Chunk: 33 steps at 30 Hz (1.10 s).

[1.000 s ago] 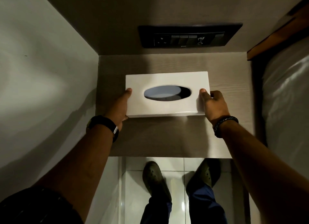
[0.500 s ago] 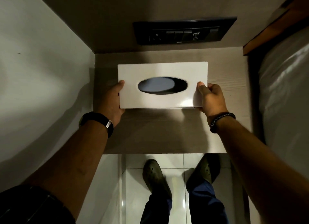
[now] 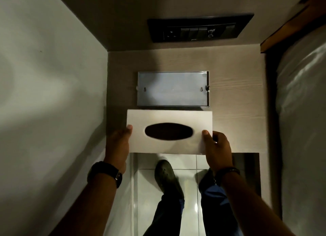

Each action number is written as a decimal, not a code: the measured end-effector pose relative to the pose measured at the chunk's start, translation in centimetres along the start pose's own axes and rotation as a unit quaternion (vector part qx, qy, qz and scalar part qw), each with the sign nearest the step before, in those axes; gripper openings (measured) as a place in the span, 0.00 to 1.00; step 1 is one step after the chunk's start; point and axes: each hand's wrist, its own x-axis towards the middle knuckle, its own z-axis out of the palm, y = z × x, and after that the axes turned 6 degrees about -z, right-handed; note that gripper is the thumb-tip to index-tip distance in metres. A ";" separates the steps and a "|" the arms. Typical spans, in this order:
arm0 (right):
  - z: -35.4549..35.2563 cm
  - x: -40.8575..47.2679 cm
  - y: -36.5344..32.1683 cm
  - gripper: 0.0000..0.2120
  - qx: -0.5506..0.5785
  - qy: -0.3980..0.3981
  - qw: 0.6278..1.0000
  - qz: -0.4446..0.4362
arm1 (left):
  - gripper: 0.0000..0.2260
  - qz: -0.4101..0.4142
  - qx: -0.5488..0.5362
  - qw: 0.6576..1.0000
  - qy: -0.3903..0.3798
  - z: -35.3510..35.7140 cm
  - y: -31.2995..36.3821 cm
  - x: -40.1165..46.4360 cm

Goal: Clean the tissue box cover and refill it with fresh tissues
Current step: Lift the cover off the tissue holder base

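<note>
1. Nearest, below the tissue box cover (image 3: 169, 117): two dark shoes (image 3: 167, 177) and blue trouser legs on pale glossy floor tiles (image 3: 188, 163). The right shoe is mostly hidden behind the right forearm.
2. Left hand (image 3: 118, 147) grips the cover's left end, thumb on top; the fingers are hidden beneath. A dark watch (image 3: 105, 174) sits on that wrist.
3. Right hand (image 3: 217, 149) grips the cover's right end, thumb on top, fingers curled at the side. A dark bracelet (image 3: 227, 172) is on that wrist.
4. The cover is white, held level at the near edge of the worktop (image 3: 234, 77), partly over the floor. Its oval slot shows only darkness; the contents cannot be made out.
5. Just beyond the cover: a shiny metal base tray (image 3: 172, 88), flat on the wood-grain worktop, with two keyhole slots. Its near edge is partly cut off by the cover.
6. Far of the tray: a black switch panel (image 3: 199, 30) on the back wall; markings illegible.
7. Left of the cover, a plain wall; right, a pale sheeted bed (image 3: 303, 112), dim and blurred.
</note>
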 end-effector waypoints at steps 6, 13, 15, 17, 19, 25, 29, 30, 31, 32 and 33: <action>0.2 2.3 1.0 0.20 -0.027 -0.007 1.000 -0.012 | 0.07 -0.006 0.031 0.999 0.004 2.0 -0.7 1.4; 0.3 3.3 0.7 0.14 -0.030 0.017 0.999 -0.041 | 0.13 0.004 0.056 0.998 0.007 2.9 0.1 2.5; 0.4 3.5 0.7 0.12 -0.035 0.021 0.998 -0.045 | 0.16 -0.004 0.066 0.998 0.015 3.0 0.1 2.9; 0.4 3.5 0.6 0.13 -0.045 0.024 0.997 -0.059 | 0.18 -0.013 0.074 0.997 0.011 3.2 0.0 3.2; 0.4 3.5 0.6 0.14 -0.053 0.026 0.996 -0.068 | 0.17 -0.013 0.078 0.997 0.011 3.2 -0.5 3.3; -1.2 1.8 -1.0 0.19 -0.057 0.029 0.995 -0.073 | 0.23 0.026 0.130 0.991 0.022 1.6 0.3 1.7; -5.7 -1.1 -3.9 0.28 -0.027 0.041 0.998 -0.027 | 0.23 0.069 0.176 0.981 0.033 -0.7 2.2 -3.3; -7.3 -2.2 -4.9 0.29 -0.022 0.044 0.999 -0.021 | 0.24 0.079 0.187 0.979 0.023 -1.3 2.4 -5.1; -9.1 -3.5 -5.9 0.30 -0.015 0.047 0.999 -0.016 | 0.23 0.083 0.200 0.976 0.003 -1.6 2.8 -7.3; -11.0 -4.8 -6.7 0.30 -0.012 0.051 0.998 -0.018 | 0.22 0.087 0.214 0.973 -0.019 -1.8 2.9 -9.2; -12.7 -6.0 -7.6 0.30 -0.006 0.058 0.998 -0.014 | 0.20 0.089 0.220 0.971 -0.040 -1.6 2.9 -11.1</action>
